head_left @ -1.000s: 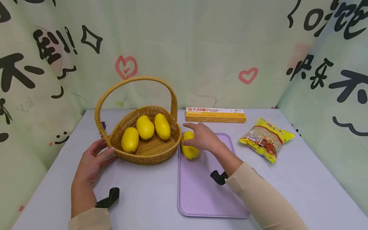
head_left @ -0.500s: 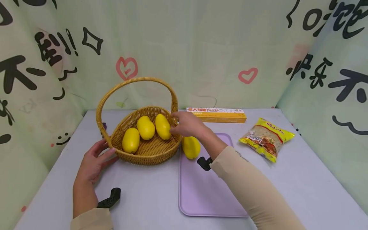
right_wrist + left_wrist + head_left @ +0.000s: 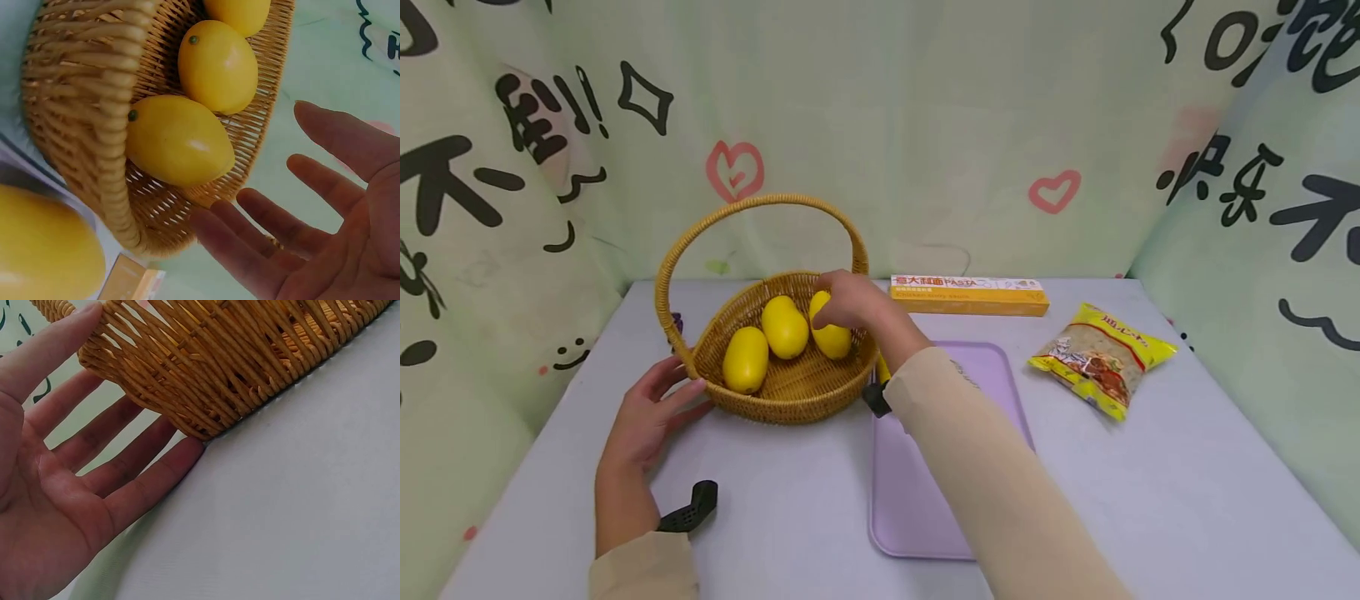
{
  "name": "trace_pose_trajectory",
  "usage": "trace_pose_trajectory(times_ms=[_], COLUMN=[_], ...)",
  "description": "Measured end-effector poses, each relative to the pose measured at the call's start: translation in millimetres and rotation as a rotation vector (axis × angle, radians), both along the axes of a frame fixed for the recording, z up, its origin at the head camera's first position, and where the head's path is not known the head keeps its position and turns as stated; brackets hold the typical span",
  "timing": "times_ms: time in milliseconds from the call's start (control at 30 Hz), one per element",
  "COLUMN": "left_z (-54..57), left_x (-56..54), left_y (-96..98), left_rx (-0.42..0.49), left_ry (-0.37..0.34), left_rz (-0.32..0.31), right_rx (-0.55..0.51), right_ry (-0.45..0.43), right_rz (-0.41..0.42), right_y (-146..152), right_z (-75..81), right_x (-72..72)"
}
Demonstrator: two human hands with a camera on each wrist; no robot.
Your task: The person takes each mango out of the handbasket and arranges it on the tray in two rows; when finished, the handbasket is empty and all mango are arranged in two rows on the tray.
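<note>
Left of centre in the head view, my left hand (image 3: 643,417) rests against a wicker basket (image 3: 790,408), thumb at the rim, fingers nearly straight along the woven side, gripping nothing, apparently to steady it. Near the middle of the frame, my right hand (image 3: 853,302) reaches over the basket's right edge, fingers spread wide, holding nothing; the spread seems suited to the plump right-hand fruit (image 3: 833,340) just beside it. Whether I touch that fruit, I cannot tell. It sits inside the basket with the middle fruit (image 3: 785,327) and left-hand fruit (image 3: 746,360), the low wall likely stopping them rolling. All are smooth, glossy, yellow ovals; two show small green stem ends in the right wrist view. A fourth fruit (image 3: 47,244), lower left there, lies outside the basket.
</note>
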State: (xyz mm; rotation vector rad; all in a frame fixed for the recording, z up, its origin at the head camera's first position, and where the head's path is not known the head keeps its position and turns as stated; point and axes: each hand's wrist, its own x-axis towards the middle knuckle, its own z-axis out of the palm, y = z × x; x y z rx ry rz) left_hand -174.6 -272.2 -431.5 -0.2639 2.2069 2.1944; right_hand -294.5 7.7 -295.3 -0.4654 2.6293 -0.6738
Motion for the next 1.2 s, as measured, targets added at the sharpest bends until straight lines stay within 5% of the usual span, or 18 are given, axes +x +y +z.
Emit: trace_pose_trajectory(times_ms=[400,667,1200], left_z=[-4.5,-5.0,-3.0], left_x=[0.1,-2.0,-2.2], left_y=[-0.2,-1.1,0.9], left_rx=[-0.02,-0.02,-0.026], left_ry=[-0.001,0.014,0.0], left_rz=[0.006,0.018,0.033], right_rx=[0.106,0.098,0.084], right_ry=[-0.029,0.051,-0.054], right_rz=[0.01,0.022,0.041], right_y=[-21,-23,-21], right_z=[-14.5,-26.7,-36.7], right_x=[-8.0,-9.2,-13.9])
